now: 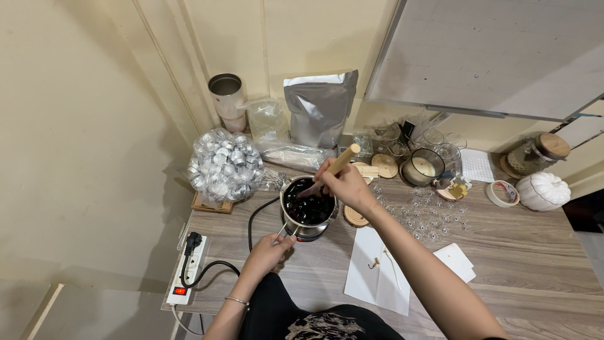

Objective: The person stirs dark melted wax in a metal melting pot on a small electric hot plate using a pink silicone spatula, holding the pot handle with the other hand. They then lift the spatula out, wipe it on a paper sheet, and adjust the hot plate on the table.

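A small steel pot (307,221) of dark liquid sits on an electric hot plate on the wooden table (522,252). My right hand (343,184) is closed around a wooden-handled stirrer (343,160) whose lower end dips into the dark liquid. My left hand (270,249) grips the pot's thin wire handle (284,231) at the front left, holding the pot steady.
A power strip (186,269) with a black plug lies at the table's left edge. Behind the pot are a bag of silver tealight cups (223,165), a metal tumbler (226,101) and a silver pouch (319,107). Small clear glass cups (428,217), white paper (377,267), a jar candle (423,167).
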